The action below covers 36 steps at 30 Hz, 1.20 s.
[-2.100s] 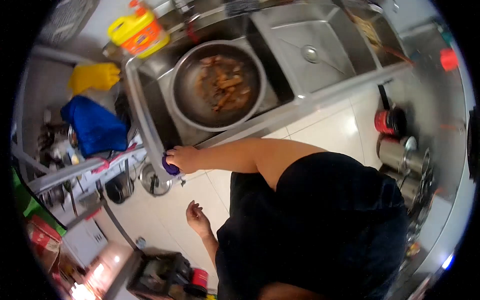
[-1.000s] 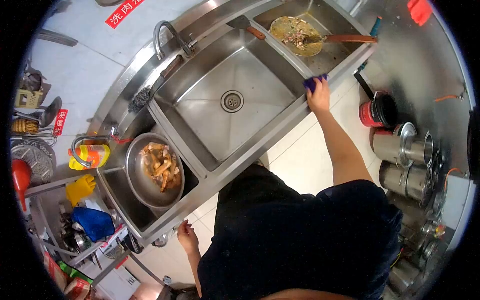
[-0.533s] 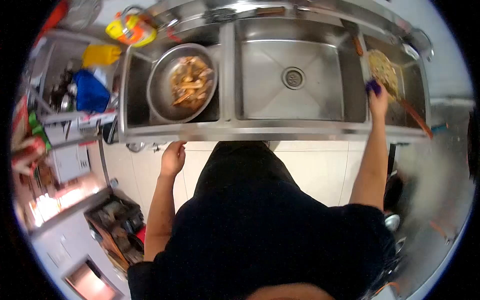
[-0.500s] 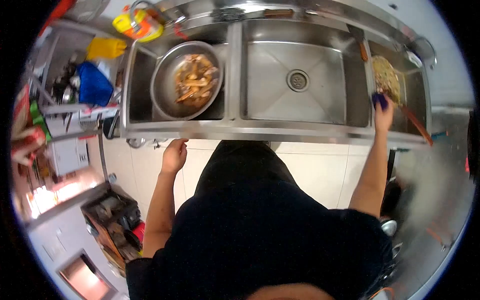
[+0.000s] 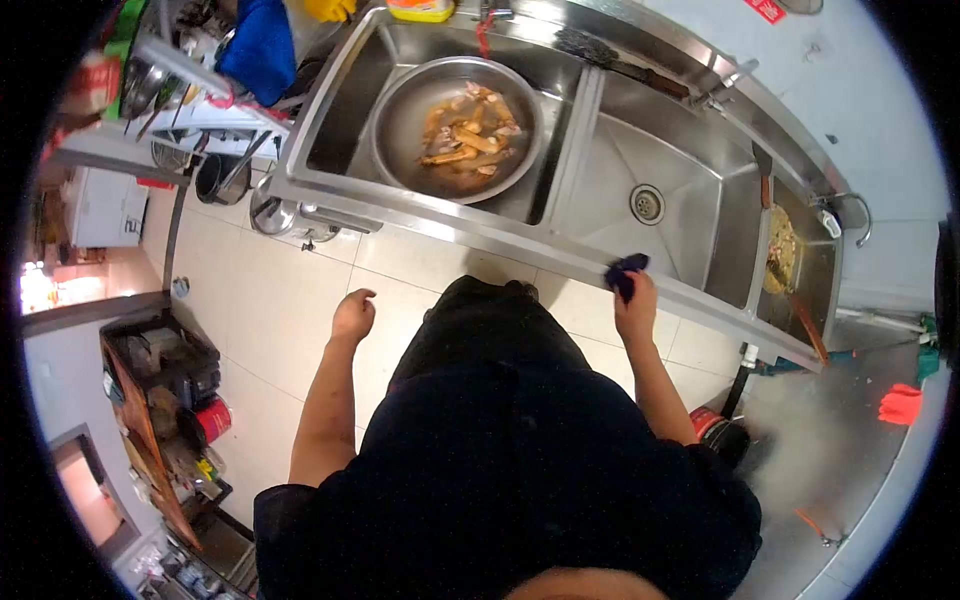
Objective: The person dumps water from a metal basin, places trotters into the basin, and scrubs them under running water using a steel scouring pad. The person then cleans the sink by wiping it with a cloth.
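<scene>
My right hand [image 5: 637,305] grips a dark purple cloth [image 5: 626,273] at the front rim of the steel sink [image 5: 520,243], beside the middle basin. My left hand [image 5: 354,315] hangs over the floor in front of the sink, fingers curled, with nothing visible in it. A round metal bowl [image 5: 393,130] with brown pieces in liquid [image 5: 468,140] sits in the left basin. In the right basin lies a heap of food scraps [image 5: 782,250], with a wooden handle [image 5: 808,328] beside it.
A blue cloth [image 5: 258,50] hangs on a rack at the upper left. Pots [image 5: 222,180] stand below it. A black crate [image 5: 160,350] and a red tin [image 5: 213,419] are at the left; a red bucket [image 5: 706,424] stands at the right. Orange gloves [image 5: 900,404] lie far right.
My right hand has moved left from the right basin's divider to the front rim by the middle basin, still holding the cloth. The view has turned, and my left hand remains low.
</scene>
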Available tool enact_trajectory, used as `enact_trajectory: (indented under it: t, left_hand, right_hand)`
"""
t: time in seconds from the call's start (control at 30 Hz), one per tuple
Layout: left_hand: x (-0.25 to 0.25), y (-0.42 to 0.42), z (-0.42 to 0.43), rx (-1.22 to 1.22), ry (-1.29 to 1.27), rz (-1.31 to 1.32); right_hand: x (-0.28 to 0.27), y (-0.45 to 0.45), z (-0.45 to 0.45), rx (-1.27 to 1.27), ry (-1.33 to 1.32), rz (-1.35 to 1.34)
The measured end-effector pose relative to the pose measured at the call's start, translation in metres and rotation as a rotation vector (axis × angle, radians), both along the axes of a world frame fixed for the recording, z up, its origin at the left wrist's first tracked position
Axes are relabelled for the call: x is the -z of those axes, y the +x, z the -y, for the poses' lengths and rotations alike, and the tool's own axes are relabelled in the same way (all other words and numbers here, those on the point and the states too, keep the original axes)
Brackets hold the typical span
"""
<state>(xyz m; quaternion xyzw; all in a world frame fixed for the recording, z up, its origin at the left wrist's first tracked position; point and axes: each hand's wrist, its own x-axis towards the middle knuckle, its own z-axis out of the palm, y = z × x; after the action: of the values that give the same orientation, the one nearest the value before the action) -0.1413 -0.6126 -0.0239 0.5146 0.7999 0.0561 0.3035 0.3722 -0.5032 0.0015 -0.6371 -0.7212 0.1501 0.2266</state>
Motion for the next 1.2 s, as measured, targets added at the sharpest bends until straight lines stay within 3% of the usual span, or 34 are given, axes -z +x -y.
enact_trajectory:
  t: [0.1,0.2,0.27,0.4,0.43,0.53,0.57,0.67,0.77,0.93,1.0,1.03,1.1,1.2]
  left_hand:
    - [0.021,-0.051,0.065,-0.178,-0.094,0.046]
    - [0.052,-0.094,0.148,-0.274,-0.078,-0.085]
    - [0.074,-0.114,0.206,-0.39,-0.099,-0.102]
    - [0.077,-0.119,0.287,-0.679,-0.135,0.017]
    - [0.077,-0.117,0.306,-0.748,-0.062,0.08]
    - [0.147,-0.131,0.362,-0.962,-0.07,0.276]
    - [0.144,-0.134,0.358,-1.052,-0.072,0.287]
    - [0.118,-0.176,0.32,-1.031,0.089,0.167]
    - [0.062,-0.244,0.256,-0.956,0.201,0.04]
    - [0.015,-0.323,0.223,-0.799,0.305,-0.316]
    - [-0.004,-0.337,0.237,-0.825,0.15,-0.334]
    - [-0.005,-0.347,0.25,-0.835,0.074,-0.348]
    - [0.039,-0.355,0.299,-0.999,0.086,-0.332]
    - [0.094,-0.338,0.371,-1.214,-0.303,-0.228]
  right_hand:
    - [-0.04,-0.066,-0.023,-0.092,-0.077,-0.175]
    - [-0.055,-0.117,-0.035,-0.21,0.151,-0.015]
    - [-0.044,-0.136,-0.035,-0.327,-0.107,0.269]
    - [-0.06,-0.152,-0.048,-0.321,-0.113,0.31]
    - [-0.072,-0.158,-0.05,-0.303,-0.016,0.346]
    - [-0.095,-0.207,-0.065,-0.386,0.188,0.26]
    - [-0.097,-0.223,-0.071,-0.445,0.21,0.196]
    - [-0.118,-0.315,-0.069,-0.587,-0.071,0.103]
    - [-0.126,-0.405,-0.071,-0.905,0.137,0.238]
    - [-0.115,-0.551,-0.088,-1.088,-0.001,0.107]
    - [-0.109,-0.623,-0.088,-1.161,-0.099,0.109]
    - [-0.108,-0.66,-0.08,-1.243,-0.109,0.052]
    - [-0.105,-0.742,-0.066,-1.491,-0.096,0.001]
    - [-0.119,-0.859,-0.026,-1.879,-0.056,-0.09]
